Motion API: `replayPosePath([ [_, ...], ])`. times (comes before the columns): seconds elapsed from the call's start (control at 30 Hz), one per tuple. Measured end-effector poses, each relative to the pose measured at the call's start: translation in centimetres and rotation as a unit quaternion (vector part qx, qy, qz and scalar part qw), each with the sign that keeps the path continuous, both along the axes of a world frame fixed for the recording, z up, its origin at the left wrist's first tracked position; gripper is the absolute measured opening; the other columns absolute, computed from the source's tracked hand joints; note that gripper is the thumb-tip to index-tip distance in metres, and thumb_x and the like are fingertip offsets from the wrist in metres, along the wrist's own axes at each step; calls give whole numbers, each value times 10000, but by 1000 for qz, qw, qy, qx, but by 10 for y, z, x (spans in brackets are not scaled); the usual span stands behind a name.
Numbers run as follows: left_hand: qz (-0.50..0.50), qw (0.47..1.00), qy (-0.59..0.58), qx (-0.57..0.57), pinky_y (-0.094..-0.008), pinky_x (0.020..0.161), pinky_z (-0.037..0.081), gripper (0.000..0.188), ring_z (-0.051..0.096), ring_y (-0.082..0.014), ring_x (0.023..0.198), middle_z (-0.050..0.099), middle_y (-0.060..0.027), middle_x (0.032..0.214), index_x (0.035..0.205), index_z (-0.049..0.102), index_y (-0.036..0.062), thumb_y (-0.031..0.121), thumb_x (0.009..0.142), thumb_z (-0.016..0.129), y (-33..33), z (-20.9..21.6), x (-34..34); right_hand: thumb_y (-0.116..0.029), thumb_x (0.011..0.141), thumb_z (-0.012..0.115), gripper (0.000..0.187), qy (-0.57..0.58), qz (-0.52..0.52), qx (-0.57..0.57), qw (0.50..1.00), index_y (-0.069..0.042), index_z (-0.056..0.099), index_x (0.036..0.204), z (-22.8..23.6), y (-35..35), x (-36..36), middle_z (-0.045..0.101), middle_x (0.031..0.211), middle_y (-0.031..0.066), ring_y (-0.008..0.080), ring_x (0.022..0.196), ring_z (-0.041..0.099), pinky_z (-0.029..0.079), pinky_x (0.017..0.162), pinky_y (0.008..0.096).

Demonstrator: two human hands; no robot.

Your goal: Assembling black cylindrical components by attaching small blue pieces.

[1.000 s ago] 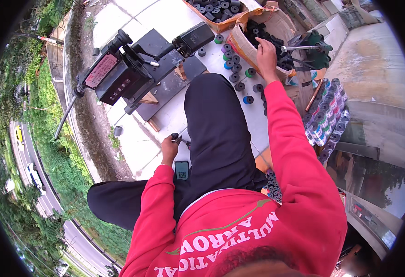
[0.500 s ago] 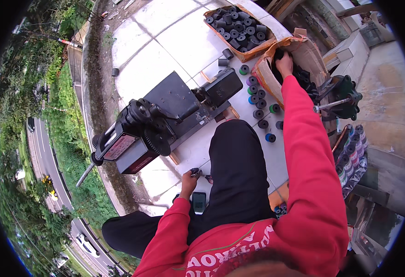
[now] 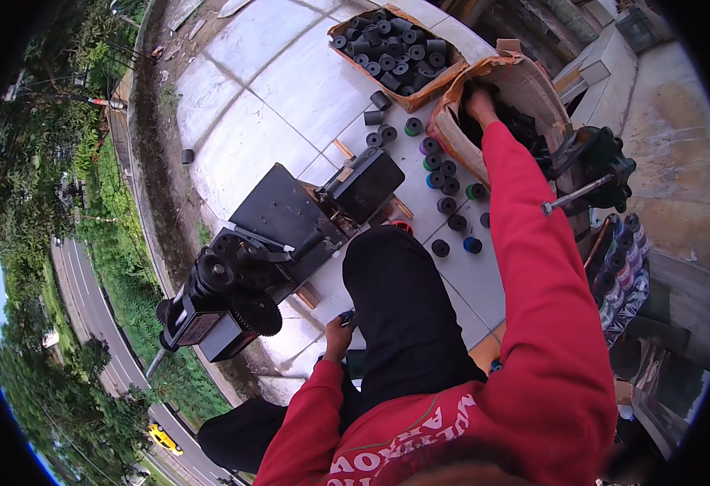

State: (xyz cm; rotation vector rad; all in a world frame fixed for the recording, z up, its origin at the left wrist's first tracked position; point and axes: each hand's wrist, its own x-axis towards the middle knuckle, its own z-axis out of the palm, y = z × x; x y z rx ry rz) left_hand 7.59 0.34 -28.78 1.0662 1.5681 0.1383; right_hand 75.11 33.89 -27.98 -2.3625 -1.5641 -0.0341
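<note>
Tiled rooftop; two cardboard boxes, black spools.

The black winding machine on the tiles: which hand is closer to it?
Left. The left hand sits just beside the machine, low by the knee; the right hand reaches far off into a cardboard box.

Tiled floor w/ spools, boxes

An outdoor work spot on a tiled terrace above a road — cardboard boxes of black spools, loose spools and a winding machine show it.
</note>
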Motion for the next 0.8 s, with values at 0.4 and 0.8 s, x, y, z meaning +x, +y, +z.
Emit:
replayPosePath([
  [0.4,-1,1000,-23,-10,-325,852,544,339,713,-166,927,791,-98,1031,1209,753,18,102,883,793,7,-2,-6,-208,969,577,348,87,-23,-87,992,-55,649,1273,2,-4,-29,656,1280,278,458,1209,619,515,1021,517],
  [0.8,-49,998,-8,33,-359,866,558,320,747,-235,988,788,-152,1072,1189,758,18,160,903,771,24,8,10,-252,969,580,339,122,44,-127,983,-30,691,1199,4,-43,-46,673,1211,299,461,1171,629,512,977,544],
])
